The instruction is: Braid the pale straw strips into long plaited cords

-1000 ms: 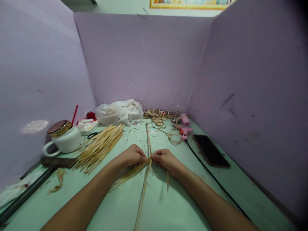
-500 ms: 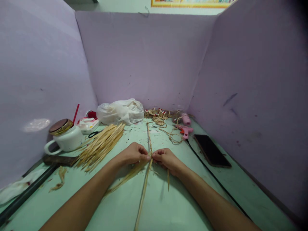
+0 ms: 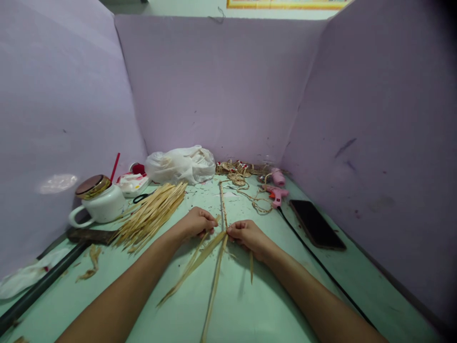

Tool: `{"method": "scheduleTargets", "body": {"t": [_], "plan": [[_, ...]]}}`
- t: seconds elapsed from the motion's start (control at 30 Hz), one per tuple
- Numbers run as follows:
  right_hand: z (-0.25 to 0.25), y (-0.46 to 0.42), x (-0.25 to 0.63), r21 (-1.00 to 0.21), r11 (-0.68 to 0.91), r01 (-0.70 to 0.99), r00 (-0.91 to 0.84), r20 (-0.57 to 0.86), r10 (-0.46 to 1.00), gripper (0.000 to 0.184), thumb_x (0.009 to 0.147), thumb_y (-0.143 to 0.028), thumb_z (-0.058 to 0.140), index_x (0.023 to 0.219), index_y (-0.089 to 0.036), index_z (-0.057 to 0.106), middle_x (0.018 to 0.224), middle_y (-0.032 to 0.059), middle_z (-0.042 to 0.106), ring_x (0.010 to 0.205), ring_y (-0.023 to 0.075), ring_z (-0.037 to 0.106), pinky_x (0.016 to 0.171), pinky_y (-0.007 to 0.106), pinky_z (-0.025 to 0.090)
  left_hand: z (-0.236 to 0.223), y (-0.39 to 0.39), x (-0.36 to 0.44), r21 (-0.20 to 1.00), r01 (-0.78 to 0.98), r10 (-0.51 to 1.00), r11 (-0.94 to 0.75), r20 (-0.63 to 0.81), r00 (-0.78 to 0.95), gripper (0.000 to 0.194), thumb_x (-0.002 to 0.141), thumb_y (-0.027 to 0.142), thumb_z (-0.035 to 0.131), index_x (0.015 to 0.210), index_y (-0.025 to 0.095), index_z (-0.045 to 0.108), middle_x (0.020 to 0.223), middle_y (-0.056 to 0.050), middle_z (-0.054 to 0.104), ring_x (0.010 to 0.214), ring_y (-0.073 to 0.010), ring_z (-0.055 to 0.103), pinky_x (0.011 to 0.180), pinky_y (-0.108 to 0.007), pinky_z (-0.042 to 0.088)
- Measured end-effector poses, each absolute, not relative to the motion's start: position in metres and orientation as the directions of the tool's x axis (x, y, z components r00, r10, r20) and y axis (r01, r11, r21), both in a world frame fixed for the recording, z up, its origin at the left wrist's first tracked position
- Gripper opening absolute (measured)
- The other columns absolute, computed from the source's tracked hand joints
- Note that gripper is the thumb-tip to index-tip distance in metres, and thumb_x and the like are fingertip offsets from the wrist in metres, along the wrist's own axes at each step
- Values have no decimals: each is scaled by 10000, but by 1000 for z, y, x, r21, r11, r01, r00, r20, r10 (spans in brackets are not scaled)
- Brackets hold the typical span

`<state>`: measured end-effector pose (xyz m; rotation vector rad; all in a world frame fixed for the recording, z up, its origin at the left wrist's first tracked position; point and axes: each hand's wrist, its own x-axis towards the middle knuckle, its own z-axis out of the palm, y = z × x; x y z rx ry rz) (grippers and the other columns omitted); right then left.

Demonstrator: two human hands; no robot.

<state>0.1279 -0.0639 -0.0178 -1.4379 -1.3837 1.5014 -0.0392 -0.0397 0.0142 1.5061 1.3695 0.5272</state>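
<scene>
My left hand (image 3: 195, 223) and my right hand (image 3: 246, 234) meet at mid-table over long dry straw strips (image 3: 200, 261) on the pale green tabletop (image 3: 250, 309). My right hand pinches the strips where they cross. My left hand is curled shut on one thin strip that it holds a little to the left of the crossing. A braided length of the straw (image 3: 223, 205) runs away from my hands toward the back. Loose strip ends trail toward me across the table.
A bundle of straw strips (image 3: 152, 215) lies at left, beside a white mug with a gold lid (image 3: 95, 202). A white plastic bag (image 3: 180, 164), woven straw pieces (image 3: 235, 172), a pink glue gun (image 3: 274, 193) with black cord and a dark phone (image 3: 316, 224) lie behind. Purple panels (image 3: 221, 85) enclose three sides.
My left hand has drawn slightly left and away from my right hand, pulling one strip apart from the bunch. The loose strips have fanned out.
</scene>
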Motion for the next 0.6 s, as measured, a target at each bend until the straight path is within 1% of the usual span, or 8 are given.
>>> {"method": "scheduleTargets", "body": {"t": [0.1, 0.17, 0.23, 0.3, 0.4, 0.47, 0.5, 0.6], "plan": [[-15, -65, 128, -943, -252, 216, -200, -295, 934, 165, 667, -221, 515, 524, -139, 498, 345, -76, 319, 313, 28, 185, 366, 219, 89, 18, -29, -57, 735, 674, 978, -79, -74, 195, 188, 624, 241, 505, 671, 120, 641, 570, -31, 572, 475, -100, 457, 487, -213, 318], [-13, -66, 128, -940, -261, 220, -196, -305, 932, 162, 668, -213, 514, 525, -138, 499, 354, -72, 338, 316, 27, 190, 365, 220, 92, 23, -23, -75, 462, 855, 971, -237, 128, 200, 202, 641, 204, 478, 699, 155, 665, 668, -53, 612, 648, -159, 543, 592, -230, 357], [-12, -66, 128, -937, -270, 221, -191, -313, 930, 155, 667, -210, 516, 531, -137, 503, 369, -67, 364, 319, 26, 195, 364, 221, 96, 28, -20, -89, 223, 966, 960, -135, 272, 71, 305, 651, 167, 451, 870, 188, 662, 823, -85, 623, 757, -199, 561, 646, -256, 369], [-13, -65, 128, -938, -271, 219, -189, -313, 931, 154, 665, -213, 523, 532, -138, 502, 371, -68, 367, 319, 25, 192, 364, 221, 95, 33, -21, -93, 147, 989, 923, -27, 382, -31, 412, 669, 162, 435, 1045, 200, 599, 998, -113, 587, 822, -209, 561, 682, -271, 377], [-16, -64, 129, -942, -265, 205, -200, -305, 931, 154, 663, -226, 532, 541, -138, 504, 369, -71, 360, 317, 26, 188, 365, 222, 86, 34, -30, -78, 297, 946, 945, -127, 327, 24, 340, 696, 233, 445, 972, 170, 634, 971, -92, 604, 808, -180, 562, 699, -241, 383], [-17, -63, 129, -945, -262, 194, -209, -301, 931, 156, 665, -233, 535, 547, -136, 505, 377, -69, 370, 315, 24, 191, 365, 222, 82, 30, -39, -60, 473, 844, 967, -253, 91, 238, 263, 672, 297, 485, 776, 157, 682, 750, -50, 638, 689, -152, 558, 635, -210, 382], [-18, -63, 129, -948, -259, 186, -212, -296, 931, 156, 665, -233, 535, 548, -135, 503, 380, -68, 375, 314, 23, 194, 365, 221, 83, 27, -44, -51, 534, 805, 953, -259, 6, 302, 253, 646, 314, 512, 728, 149, 685, 679, -37, 631, 639, -143, 546, 605, -205, 374], [-18, -64, 129, -950, -254, 181, -215, -291, 932, 159, 661, -227, 538, 539, -134, 497, 365, -75, 350, 314, 21, 192, 368, 218, 85, 16, -53, -31, 623, 751, 943, -216, -67, 327, 234, 585, 284, 542, 668, 115, 680, 578, -15, 587, 589, -126, 497, 561, -198, 335]]}}
